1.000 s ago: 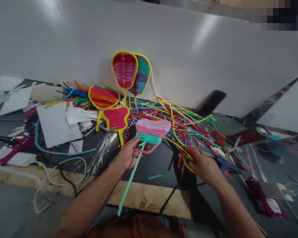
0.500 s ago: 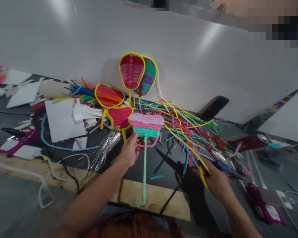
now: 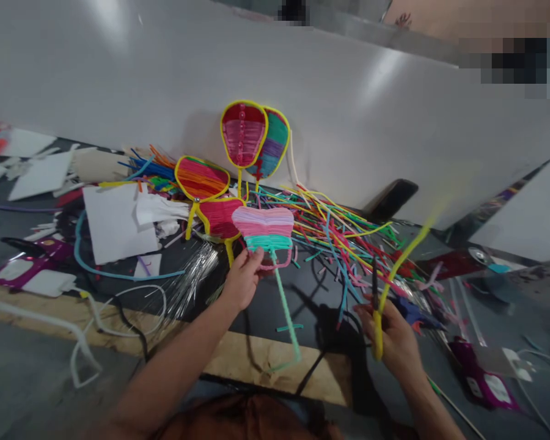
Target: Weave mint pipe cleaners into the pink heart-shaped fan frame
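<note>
My left hand (image 3: 245, 278) is closed on a pipe-cleaner fan (image 3: 266, 226), gripping it at its lower edge. Its face runs from lilac and pink down to turquoise, with a loose pink strand below and a bent mint-green stem (image 3: 288, 311). On the right, my right hand (image 3: 392, 336) is closed around scissors, whose dark blade (image 3: 374, 281) points up above a yellow handle (image 3: 377, 345). A yellow pipe cleaner (image 3: 406, 250) rises from the same hand, its tip blurred. How the fingers divide the two is partly hidden.
Finished yellow-edged fans (image 3: 244, 134) lean on the grey partition (image 3: 339, 91). Loose pipe cleaners (image 3: 330, 226) cover the table's middle. White sheets (image 3: 117, 223) and silvery strands (image 3: 195, 272) lie left. A blue-handled tool (image 3: 415, 315), a dark phone-like object (image 3: 394, 198) and purple devices (image 3: 483, 376) are right.
The fan has shifted slightly left and its stem has swung right. My right hand has turned; the scissors now point up, and a yellow pipe cleaner stands up from the hand.
</note>
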`<state>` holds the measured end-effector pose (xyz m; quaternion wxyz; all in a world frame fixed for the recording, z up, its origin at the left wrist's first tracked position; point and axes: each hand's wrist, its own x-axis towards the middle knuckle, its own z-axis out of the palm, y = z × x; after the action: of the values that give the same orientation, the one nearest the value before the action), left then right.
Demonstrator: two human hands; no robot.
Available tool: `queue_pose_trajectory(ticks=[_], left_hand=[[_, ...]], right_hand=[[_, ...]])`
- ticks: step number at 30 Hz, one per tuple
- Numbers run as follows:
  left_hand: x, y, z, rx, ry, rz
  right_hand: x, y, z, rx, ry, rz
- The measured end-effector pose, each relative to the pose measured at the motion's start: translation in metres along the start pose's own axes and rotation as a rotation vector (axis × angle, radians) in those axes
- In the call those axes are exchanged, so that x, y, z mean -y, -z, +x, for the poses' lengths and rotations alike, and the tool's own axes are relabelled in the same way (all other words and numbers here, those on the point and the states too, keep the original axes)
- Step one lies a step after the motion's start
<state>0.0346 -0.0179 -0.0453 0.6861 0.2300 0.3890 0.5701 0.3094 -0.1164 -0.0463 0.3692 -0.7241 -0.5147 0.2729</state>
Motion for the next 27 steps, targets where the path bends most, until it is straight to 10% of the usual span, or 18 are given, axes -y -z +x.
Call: queue_pose_trajectory(ticks=[4, 10, 22, 27], left_hand=[[-0.003, -0.003, -0.004, 0.136, -0.013, 0.050], [-0.004, -0.006, -0.008, 0.157, 0.015, 0.037], [-0.001, -0.007, -0.007, 0.117, -0.075, 0.150], [0.001, -0.004, -0.005, 0.122, -0.070, 0.187]], right_hand=[[0.000, 0.003, -0.004, -0.088, -0.013, 0.014], [-0.008, -0.003, -0.010, 0.165, 0.041, 0.260], [-0.004, 0.001, 0.005, 0.130, 0.272, -0.387], [0.004, -0.005, 0.001, 0.266, 0.006, -0.032]])
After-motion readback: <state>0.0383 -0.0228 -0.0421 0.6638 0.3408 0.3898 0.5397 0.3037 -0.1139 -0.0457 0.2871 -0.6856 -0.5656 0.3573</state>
